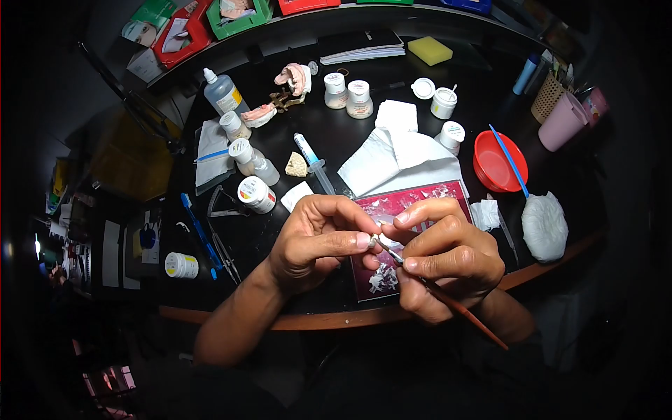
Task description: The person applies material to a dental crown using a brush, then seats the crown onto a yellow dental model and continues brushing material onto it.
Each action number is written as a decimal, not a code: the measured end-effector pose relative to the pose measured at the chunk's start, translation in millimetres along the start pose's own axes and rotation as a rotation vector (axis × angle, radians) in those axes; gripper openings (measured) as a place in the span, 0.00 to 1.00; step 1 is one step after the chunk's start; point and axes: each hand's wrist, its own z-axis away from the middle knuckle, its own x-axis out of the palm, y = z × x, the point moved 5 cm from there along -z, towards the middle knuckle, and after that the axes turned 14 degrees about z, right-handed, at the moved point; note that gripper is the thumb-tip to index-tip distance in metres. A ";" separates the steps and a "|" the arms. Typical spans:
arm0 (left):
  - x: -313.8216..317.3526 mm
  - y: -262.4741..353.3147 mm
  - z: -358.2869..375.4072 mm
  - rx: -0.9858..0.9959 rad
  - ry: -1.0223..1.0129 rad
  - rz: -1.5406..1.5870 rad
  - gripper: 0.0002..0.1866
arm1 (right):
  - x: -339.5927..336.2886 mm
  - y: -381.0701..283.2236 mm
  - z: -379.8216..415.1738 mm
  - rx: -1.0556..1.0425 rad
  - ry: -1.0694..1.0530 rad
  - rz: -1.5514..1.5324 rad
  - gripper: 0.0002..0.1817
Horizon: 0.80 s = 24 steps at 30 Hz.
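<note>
Between the thumb and forefinger of my left hand [318, 234] is a small whitish, tooth-like piece [374, 241], mostly covered by the fingertips. My right hand [448, 255] grips a slim brush [458, 308] with a reddish-brown handle and a metal ferrule. The brush's tip points at the small piece and seems to touch it, though the contact is too small to be sure. Under both hands lies a magenta board or booklet [364, 285], scattered with white flakes [383, 278].
White tissue [399, 150] lies behind the board. To the right are a red bowl [483, 164] with a blue stick and a white wrapped pad [544, 227]. Leftward stand several jars [257, 194], a syringe [315, 164], tweezers [224, 248] and a dental model [294, 80].
</note>
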 end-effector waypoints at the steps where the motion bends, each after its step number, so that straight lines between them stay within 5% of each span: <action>1: 0.2 0.1 -0.1 0.000 -0.002 -0.001 0.09 | 0.2 -0.1 -0.1 0.003 -0.001 0.001 0.13; 24: -2.7 -1.7 -0.5 0.028 -0.025 -0.010 0.08 | -0.9 -0.4 1.3 0.039 -0.001 -0.035 0.14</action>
